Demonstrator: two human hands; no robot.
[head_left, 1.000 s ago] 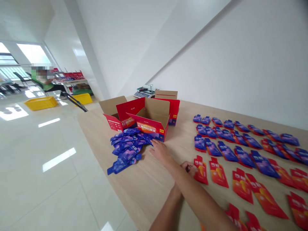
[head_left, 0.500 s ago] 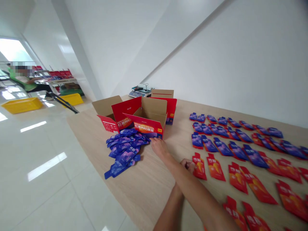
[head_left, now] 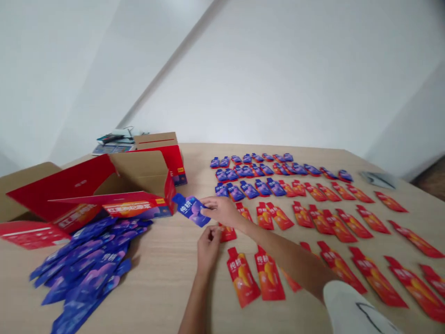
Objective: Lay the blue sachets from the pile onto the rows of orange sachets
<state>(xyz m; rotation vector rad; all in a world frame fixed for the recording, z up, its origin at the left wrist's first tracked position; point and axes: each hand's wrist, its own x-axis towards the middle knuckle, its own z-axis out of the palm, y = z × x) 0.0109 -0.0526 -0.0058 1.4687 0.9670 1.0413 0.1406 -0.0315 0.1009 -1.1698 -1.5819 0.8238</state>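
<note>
My right hand (head_left: 222,211) is closed on a blue pouch (head_left: 192,209) with a narrow neck, pinching its lower end above the table. The pouch's neck points left, towards an open red carton (head_left: 158,208). Just below, my left hand (head_left: 207,245) has its fingers curled together at the left edge of a red pouch (head_left: 228,234). That red pouch is partly covered by both hands. A heap of blue pouches (head_left: 95,257) lies at the left, in front of the cartons. More red pouches (head_left: 242,277) lie in rows to the right of my hands.
Farther back are rows of blue pouches (head_left: 248,189), several lying on red ones. Behind the cartons stand another red carton (head_left: 179,162) and a scale (head_left: 113,147). A flat clear plastic item (head_left: 378,180) lies at the table's far right. A white wall (head_left: 260,83) closes off the back.
My right hand has left the heap's edge by the carton and now holds a blue pouch near my left hand. The left hand stays by the red pouch. The view has swung right.
</note>
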